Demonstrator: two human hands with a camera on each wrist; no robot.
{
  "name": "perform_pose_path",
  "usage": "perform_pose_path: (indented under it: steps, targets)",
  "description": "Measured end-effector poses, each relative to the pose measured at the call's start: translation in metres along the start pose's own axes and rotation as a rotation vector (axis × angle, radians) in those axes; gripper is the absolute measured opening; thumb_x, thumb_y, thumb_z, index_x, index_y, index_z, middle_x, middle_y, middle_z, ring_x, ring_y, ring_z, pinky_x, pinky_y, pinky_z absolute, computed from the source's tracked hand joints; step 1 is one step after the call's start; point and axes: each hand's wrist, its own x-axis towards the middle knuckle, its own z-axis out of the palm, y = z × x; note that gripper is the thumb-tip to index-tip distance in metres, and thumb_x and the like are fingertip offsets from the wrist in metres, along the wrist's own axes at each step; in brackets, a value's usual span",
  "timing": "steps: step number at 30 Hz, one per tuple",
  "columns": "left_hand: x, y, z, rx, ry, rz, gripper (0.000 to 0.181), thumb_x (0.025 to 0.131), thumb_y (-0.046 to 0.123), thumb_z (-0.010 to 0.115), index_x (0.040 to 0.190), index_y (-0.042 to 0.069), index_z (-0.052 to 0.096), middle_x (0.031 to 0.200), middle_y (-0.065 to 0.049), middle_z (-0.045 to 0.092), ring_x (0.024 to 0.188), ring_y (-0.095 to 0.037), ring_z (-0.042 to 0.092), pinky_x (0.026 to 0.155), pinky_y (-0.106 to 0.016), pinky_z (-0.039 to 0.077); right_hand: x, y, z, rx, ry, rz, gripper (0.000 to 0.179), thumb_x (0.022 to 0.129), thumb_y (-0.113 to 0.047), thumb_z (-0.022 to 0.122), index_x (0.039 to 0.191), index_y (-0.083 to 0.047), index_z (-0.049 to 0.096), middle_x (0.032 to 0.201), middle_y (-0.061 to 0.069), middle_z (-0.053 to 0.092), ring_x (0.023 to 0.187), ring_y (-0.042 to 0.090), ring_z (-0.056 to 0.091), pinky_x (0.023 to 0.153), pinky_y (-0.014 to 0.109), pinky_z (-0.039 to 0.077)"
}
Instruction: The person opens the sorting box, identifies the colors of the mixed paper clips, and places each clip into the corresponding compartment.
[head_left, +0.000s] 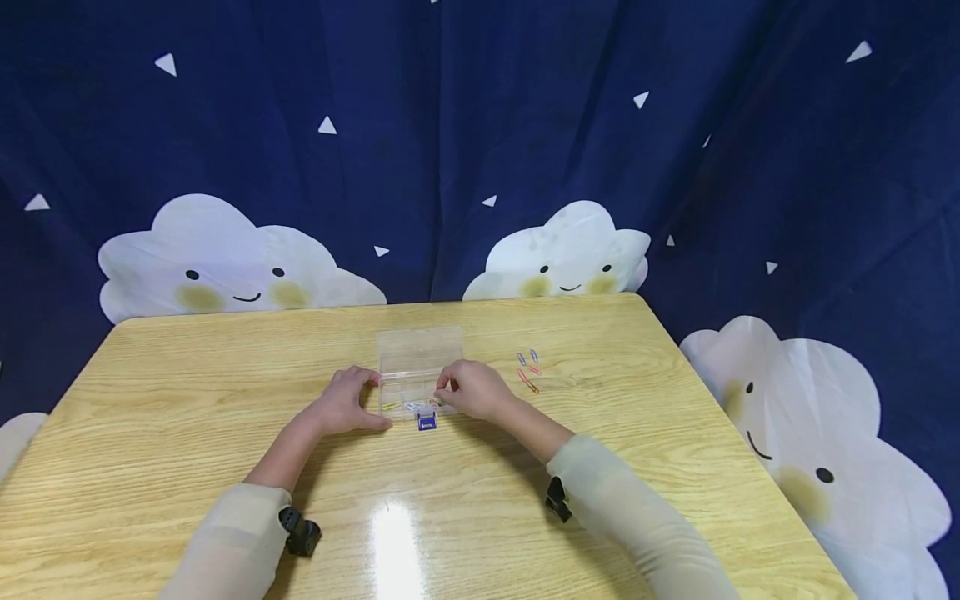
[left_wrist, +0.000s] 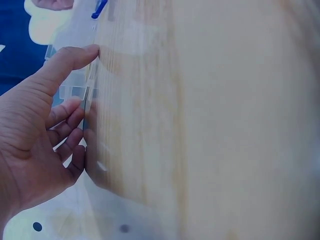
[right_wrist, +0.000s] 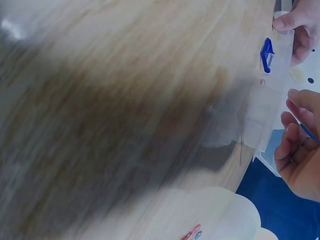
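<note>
A clear plastic box stands on the table with its lid raised at the back and small compartments in front. Yellow paper clips lie in its left compartment, and pale ones lie in the middle. My left hand steadies the box's left side, thumb at the front corner and fingers behind. Over the right compartment, my right hand pinches a small orange-looking paper clip, mostly hidden by the fingertips. A blue latch hangs at the box's front; it also shows in the right wrist view.
Several loose paper clips, blue, pink and brownish, lie on the wooden table to the right of the box, beyond my right hand; pink ones are among them. A dark blue curtain with clouds hangs behind the table's far edge.
</note>
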Motion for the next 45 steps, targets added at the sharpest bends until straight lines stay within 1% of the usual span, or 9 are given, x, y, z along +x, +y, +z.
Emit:
perform_pose_path:
  steps: [8, 14, 21, 26, 31, 38, 45]
  targets:
    - [0.000, 0.000, 0.001, -0.012, 0.011, 0.000, 0.073, 0.064, 0.036, 0.082, 0.119, 0.000, 0.052, 0.122, -0.019, 0.050, 0.110, -0.035, 0.041, 0.095, -0.050, 0.038, -0.001, 0.007, -0.009, -0.013, 0.022, 0.022, 0.013, 0.086, -0.028, 0.066, 0.081, -0.016, 0.068, 0.066, -0.006, 0.053, 0.058, 0.006, 0.044, 0.052, 0.021, 0.035]
    - [0.000, -0.001, 0.000, -0.011, 0.007, 0.002, 0.071, 0.064, 0.036, 0.082, 0.118, 0.001, 0.052, 0.122, -0.019, 0.049, 0.111, -0.035, 0.040, 0.096, -0.050, 0.038, -0.004, 0.018, -0.013, -0.020, 0.029, 0.058, 0.014, 0.087, -0.029, 0.065, 0.081, -0.016, 0.068, 0.067, -0.006, 0.053, 0.058, 0.007, 0.045, 0.054, 0.022, 0.035]
    - [0.000, -0.001, 0.001, -0.014, 0.009, 0.002, 0.072, 0.064, 0.036, 0.082, 0.119, 0.000, 0.052, 0.123, -0.019, 0.049, 0.112, -0.036, 0.040, 0.096, -0.050, 0.037, -0.008, 0.032, -0.018, -0.023, 0.063, 0.066, 0.014, 0.086, -0.027, 0.065, 0.079, -0.015, 0.068, 0.067, -0.004, 0.053, 0.059, 0.008, 0.045, 0.055, 0.023, 0.036]
    - [0.000, -0.002, 0.001, -0.015, 0.008, 0.002, 0.072, 0.065, 0.036, 0.082, 0.120, 0.000, 0.052, 0.122, -0.019, 0.049, 0.112, -0.036, 0.040, 0.096, -0.050, 0.038, -0.012, 0.041, -0.022, -0.014, 0.079, 0.086, 0.014, 0.087, -0.027, 0.065, 0.080, -0.014, 0.068, 0.068, -0.004, 0.055, 0.061, 0.009, 0.046, 0.057, 0.024, 0.037]
    - [0.000, -0.004, 0.002, -0.016, 0.009, -0.002, 0.072, 0.064, 0.036, 0.082, 0.120, 0.001, 0.052, 0.122, -0.018, 0.050, 0.112, -0.035, 0.040, 0.097, -0.049, 0.037, -0.017, 0.051, -0.023, 0.012, 0.081, 0.133, 0.015, 0.088, -0.028, 0.063, 0.084, -0.014, 0.069, 0.071, -0.003, 0.056, 0.061, 0.009, 0.047, 0.057, 0.024, 0.037]
    - [0.000, -0.004, 0.002, -0.009, 0.005, -0.003, 0.073, 0.064, 0.037, 0.082, 0.120, 0.001, 0.051, 0.122, -0.018, 0.049, 0.112, -0.035, 0.040, 0.096, -0.050, 0.038, -0.030, 0.068, -0.025, 0.049, 0.090, 0.198, 0.016, 0.089, -0.027, 0.062, 0.087, -0.013, 0.069, 0.072, -0.001, 0.057, 0.058, 0.011, 0.046, 0.054, 0.026, 0.036]
    - [0.000, -0.002, 0.001, -0.014, -0.002, -0.010, 0.072, 0.065, 0.037, 0.082, 0.119, 0.002, 0.051, 0.123, -0.018, 0.049, 0.113, -0.035, 0.039, 0.097, -0.050, 0.037, -0.044, 0.086, -0.024, 0.073, 0.091, 0.241, 0.017, 0.089, -0.029, 0.063, 0.086, -0.014, 0.069, 0.065, -0.002, 0.054, 0.052, 0.011, 0.042, 0.050, 0.025, 0.032]
